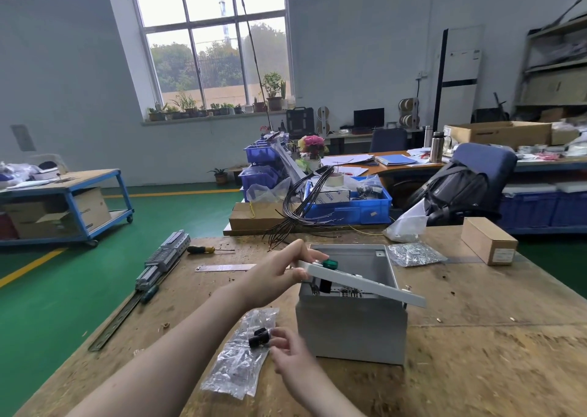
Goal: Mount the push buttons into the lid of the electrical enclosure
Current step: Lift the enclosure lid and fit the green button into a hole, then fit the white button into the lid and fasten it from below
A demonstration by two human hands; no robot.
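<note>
A grey electrical enclosure stands on the wooden workbench, and its grey lid lies tilted across its open top. A green push button sits in the lid near its left end, its black body hanging below. My left hand grips the lid's left edge next to that button. Near the box's lower left corner, my right hand pinches a black push button part just above a clear plastic bag.
A DIN rail with terminal blocks, two screwdrivers, and a metal strip lie left of the box. A bag of screws and a cardboard box sit to the right. Black wires and blue bins lie behind.
</note>
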